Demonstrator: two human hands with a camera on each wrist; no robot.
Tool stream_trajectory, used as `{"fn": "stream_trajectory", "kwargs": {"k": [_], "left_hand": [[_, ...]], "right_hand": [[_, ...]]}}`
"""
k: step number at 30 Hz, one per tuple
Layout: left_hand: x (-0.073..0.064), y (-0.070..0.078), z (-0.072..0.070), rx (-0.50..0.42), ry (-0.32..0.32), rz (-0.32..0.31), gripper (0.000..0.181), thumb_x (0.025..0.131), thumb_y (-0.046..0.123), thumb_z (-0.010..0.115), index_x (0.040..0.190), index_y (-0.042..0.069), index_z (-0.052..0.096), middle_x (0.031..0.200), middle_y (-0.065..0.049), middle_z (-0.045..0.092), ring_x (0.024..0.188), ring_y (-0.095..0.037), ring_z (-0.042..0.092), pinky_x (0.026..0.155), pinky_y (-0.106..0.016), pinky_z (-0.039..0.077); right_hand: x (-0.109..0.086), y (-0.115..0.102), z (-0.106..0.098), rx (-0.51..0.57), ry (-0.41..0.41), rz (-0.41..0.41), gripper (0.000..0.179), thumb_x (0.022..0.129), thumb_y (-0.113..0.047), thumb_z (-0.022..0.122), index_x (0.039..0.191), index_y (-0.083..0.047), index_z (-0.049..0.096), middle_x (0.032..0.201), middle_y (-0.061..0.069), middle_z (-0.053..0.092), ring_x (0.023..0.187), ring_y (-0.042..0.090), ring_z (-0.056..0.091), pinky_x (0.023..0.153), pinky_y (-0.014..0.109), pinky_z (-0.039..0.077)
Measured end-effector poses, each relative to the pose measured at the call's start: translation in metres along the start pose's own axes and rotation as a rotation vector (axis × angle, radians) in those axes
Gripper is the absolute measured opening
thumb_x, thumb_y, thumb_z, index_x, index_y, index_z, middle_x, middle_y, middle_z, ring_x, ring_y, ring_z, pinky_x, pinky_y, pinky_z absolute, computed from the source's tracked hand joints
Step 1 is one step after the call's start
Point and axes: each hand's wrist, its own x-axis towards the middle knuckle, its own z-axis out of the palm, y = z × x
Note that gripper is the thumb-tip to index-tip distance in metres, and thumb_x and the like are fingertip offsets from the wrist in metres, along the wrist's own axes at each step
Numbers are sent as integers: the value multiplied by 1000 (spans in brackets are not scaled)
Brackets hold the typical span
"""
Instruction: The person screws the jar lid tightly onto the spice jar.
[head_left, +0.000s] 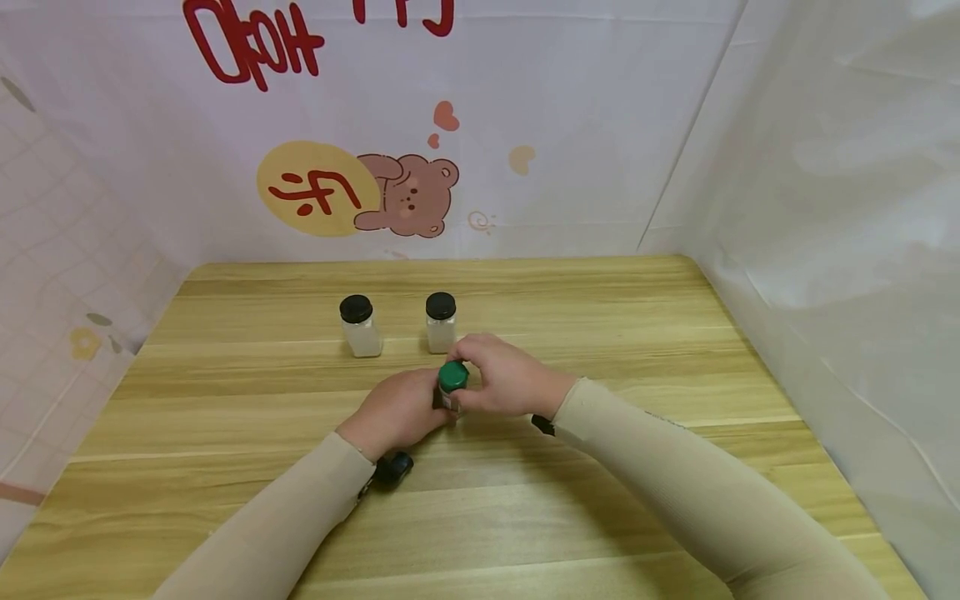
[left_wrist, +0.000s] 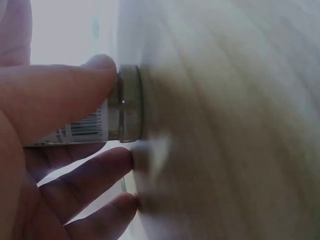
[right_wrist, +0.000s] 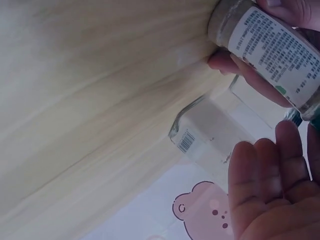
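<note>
A small spice jar [head_left: 453,377] with a green cap and a printed label stands upright between both hands, close over the tabletop. My left hand [head_left: 402,408] grips the jar body, the thumb [left_wrist: 65,95] lying across its label. From the right side, my right hand [head_left: 512,377] pinches the green cap between thumb and index finger. The right wrist view has the dense label print [right_wrist: 275,55] in sight, and the other fingers [right_wrist: 267,175] of the right hand extended beside the jar. Much of the jar body is hidden behind the hands in the head view.
Two clear jars with black caps and pale contents, one on the left [head_left: 364,335] and one on the right [head_left: 441,327], stand behind the hands on the wooden table [head_left: 600,308]. A patterned white backdrop [head_left: 570,100] rises along the table's far edge and sides.
</note>
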Motion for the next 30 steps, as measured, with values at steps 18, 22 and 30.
{"fn": "stream_trajectory", "kwargs": {"k": [18, 22, 30], "left_hand": [[0, 0, -1, 19, -14, 9, 22, 92, 36, 83, 99, 24, 65, 100, 4, 72, 96, -18, 70, 89, -42, 58], [1, 0, -1, 23, -18, 11, 22, 92, 36, 82, 99, 25, 65, 102, 4, 73, 98, -18, 71, 90, -43, 58], [1, 0, -1, 31, -18, 7, 22, 93, 37, 82, 101, 24, 65, 101, 4, 73, 95, -18, 70, 89, -42, 58]], "right_hand": [[-2, -2, -2, -23, -11, 50, 31, 92, -30, 84, 110, -12, 66, 111, 2, 66, 114, 27, 62, 100, 37, 51], [-3, -2, -2, -30, -11, 49, 43, 92, -32, 84, 123, -8, 65, 120, 4, 68, 120, 26, 61, 105, 39, 51], [-2, -3, -1, -28, -14, 11, 31, 94, -24, 80, 118, -11, 66, 117, 3, 68, 117, 23, 62, 106, 39, 51]]}}
